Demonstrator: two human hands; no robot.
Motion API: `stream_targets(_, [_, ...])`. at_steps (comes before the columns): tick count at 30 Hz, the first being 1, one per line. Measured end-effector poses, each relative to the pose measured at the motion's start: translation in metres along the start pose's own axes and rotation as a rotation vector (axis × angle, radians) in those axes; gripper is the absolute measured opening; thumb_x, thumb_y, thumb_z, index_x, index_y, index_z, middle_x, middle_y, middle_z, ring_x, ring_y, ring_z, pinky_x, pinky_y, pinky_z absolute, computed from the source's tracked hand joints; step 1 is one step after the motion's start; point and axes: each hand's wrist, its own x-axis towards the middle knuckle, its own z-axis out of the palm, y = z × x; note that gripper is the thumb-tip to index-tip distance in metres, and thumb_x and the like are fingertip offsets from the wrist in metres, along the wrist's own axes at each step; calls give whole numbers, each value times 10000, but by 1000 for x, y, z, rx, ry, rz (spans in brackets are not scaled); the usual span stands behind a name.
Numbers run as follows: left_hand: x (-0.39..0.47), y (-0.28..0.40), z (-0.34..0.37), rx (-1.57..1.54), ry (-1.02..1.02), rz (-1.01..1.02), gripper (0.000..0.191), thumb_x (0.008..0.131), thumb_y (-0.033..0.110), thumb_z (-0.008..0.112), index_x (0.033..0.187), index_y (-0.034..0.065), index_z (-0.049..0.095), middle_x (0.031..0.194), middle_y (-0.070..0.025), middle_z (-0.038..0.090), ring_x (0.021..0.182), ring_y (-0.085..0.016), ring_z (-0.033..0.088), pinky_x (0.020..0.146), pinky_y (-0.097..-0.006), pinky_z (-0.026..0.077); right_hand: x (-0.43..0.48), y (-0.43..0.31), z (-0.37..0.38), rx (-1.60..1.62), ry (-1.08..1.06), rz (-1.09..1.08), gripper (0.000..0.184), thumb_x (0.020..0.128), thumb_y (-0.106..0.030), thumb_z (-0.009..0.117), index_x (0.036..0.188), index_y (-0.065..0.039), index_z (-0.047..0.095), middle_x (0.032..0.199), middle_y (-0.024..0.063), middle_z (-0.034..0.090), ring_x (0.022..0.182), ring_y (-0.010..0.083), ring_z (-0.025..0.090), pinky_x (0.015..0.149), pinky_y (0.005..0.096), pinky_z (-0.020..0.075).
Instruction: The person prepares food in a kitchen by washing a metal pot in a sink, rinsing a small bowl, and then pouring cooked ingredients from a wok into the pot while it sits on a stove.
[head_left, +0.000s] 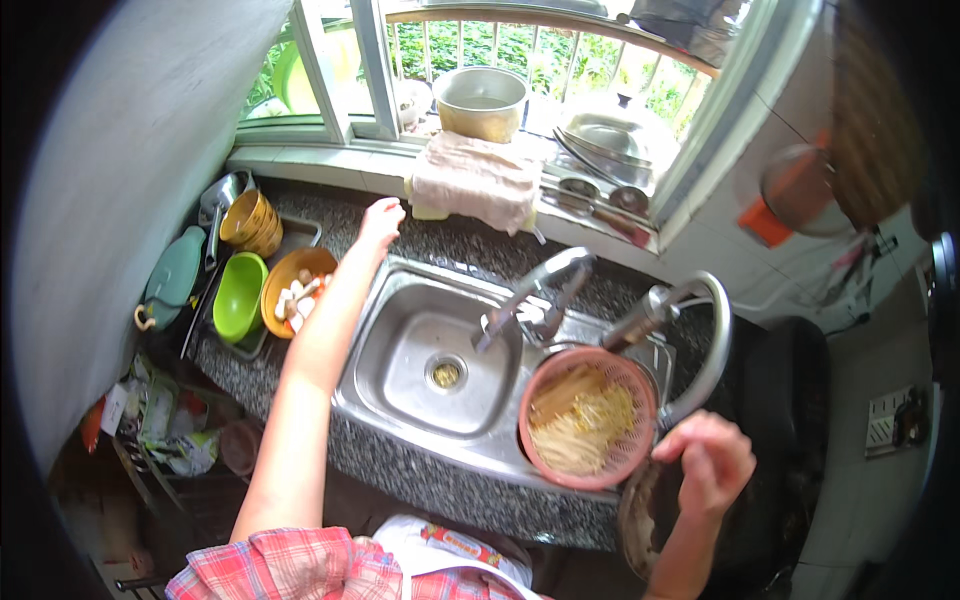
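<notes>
My left hand (382, 223) is raised over the back of the granite counter, left of a draped cloth (476, 180), its fingers curled; whether it holds anything is not clear. Below it lies the steel sink (435, 352) with food bits in the drain. My right hand (705, 457), fingers bent, is just right of a pink plastic colander (649, 435). The colander holds bean sprouts and pale and brown strips. Near my left forearm, an orange-brown bowl (274, 289) contains white chunks and some orange-red pieces. Beside it stands a green bowl (240, 296).
A metal faucet (536, 277) reaches over the sink. Stacked yellow-brown bowls (253, 225) stand at the left. A metal pot (480, 105) and glass lid (611, 127) are by the window. A dark wok (641, 517) lies beneath my right hand.
</notes>
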Motion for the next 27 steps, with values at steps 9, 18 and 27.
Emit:
stream_targets(9, [97, -22, 47, 374, 189, -163, 519, 679, 373, 751, 1024, 28, 576, 1104, -121, 580, 1018, -285, 519, 881, -394, 405, 250, 82, 103, -476, -296, 484, 229, 810, -197, 599, 818, 30, 625, 614, 47, 588, 583, 77, 558, 548, 221, 437])
stream_targets(18, [161, 31, 77, 941, 201, 157, 359, 754, 379, 651, 1000, 119, 619, 991, -73, 638, 1052, -288, 516, 890, -420, 390, 332, 229, 131, -1355, -577, 581, 226, 761, -93, 496, 868, 32, 650, 881, 244, 636, 862, 351, 631, 774, 397, 498])
stream_targets(27, [161, 92, 33, 165, -34, 555, 167, 808, 210, 669, 822, 53, 616, 892, -69, 660, 760, -117, 617, 636, -280, 473, 351, 330, 150, -1256, -597, 721, 179, 716, -58, 560, 855, -46, 672, 726, 183, 650, 649, 274, 655, 659, 349, 513])
